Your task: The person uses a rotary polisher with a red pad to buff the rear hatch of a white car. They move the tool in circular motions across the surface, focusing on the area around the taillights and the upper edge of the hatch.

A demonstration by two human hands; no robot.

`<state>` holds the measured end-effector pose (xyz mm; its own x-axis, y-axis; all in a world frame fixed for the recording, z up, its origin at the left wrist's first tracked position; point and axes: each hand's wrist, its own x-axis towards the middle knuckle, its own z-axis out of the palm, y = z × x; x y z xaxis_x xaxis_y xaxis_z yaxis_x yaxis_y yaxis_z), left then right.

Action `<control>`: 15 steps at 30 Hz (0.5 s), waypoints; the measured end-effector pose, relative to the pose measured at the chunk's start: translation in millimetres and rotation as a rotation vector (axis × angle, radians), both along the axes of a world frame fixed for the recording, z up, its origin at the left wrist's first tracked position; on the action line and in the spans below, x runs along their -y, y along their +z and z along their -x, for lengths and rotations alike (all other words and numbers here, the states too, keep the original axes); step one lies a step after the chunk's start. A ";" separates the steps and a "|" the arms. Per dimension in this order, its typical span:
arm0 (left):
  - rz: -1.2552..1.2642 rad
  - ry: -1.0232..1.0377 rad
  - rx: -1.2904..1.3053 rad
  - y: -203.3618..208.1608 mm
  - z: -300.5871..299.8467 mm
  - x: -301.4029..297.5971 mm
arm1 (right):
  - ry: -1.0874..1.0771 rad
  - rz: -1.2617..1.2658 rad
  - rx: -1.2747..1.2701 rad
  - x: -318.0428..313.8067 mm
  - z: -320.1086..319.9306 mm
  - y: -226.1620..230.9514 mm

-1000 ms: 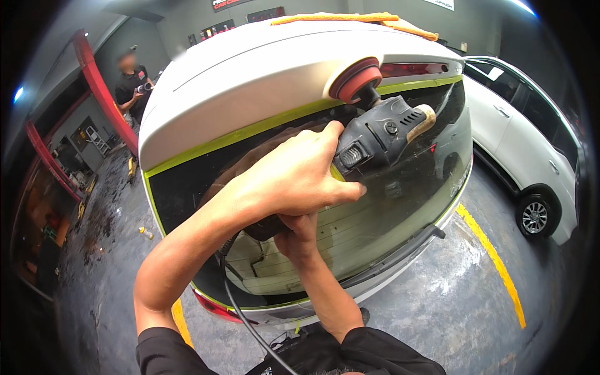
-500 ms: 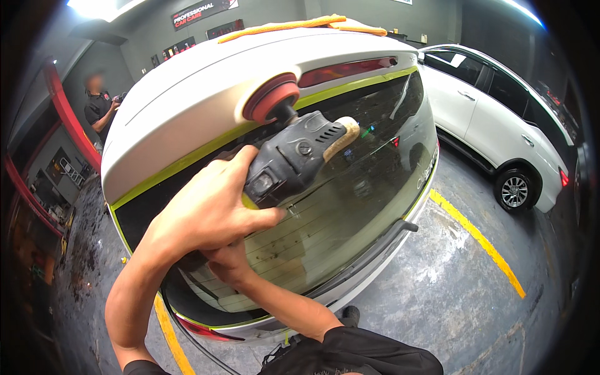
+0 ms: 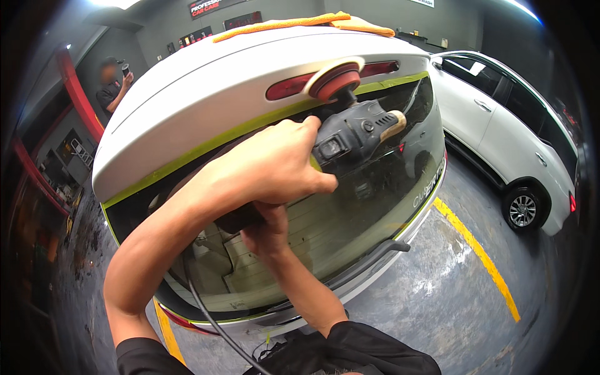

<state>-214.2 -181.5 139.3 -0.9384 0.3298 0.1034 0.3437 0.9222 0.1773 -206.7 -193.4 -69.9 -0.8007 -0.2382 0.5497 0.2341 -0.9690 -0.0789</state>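
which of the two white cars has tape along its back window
The near car, with the polisher at its back: yellow-green tape edges its window. No tape shows on the other car, at right.

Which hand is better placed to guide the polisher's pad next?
Probably the left hand: it grips the polisher closer to the pad. The right hand, partly hidden, is lower and farther from it.

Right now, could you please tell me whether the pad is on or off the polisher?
On: the pale pad shows as a rim behind the red disc at the end of the polisher.
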 end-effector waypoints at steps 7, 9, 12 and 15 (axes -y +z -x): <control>-0.040 0.038 -0.005 -3.7 -9.9 3.8 | 0.001 -0.043 -0.052 3.2 -2.1 -12.5; -0.055 0.069 0.002 -3.8 -25.3 15.3 | 0.012 -0.108 -0.069 19.1 -16.6 -19.2; -0.107 0.086 -0.006 -4.0 -53.9 34.3 | 0.016 -0.241 -0.078 40.2 -47.8 -22.0; -0.183 0.101 -0.021 -5.9 -79.1 49.1 | -0.031 -0.384 -0.139 50.9 -70.5 -11.5</control>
<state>-135.1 -230.6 133.4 -0.9628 0.2079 0.1728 0.2563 0.9053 0.3387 -136.2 -244.3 -81.4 -0.7354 -0.4238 0.5288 0.1668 -0.8695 -0.4649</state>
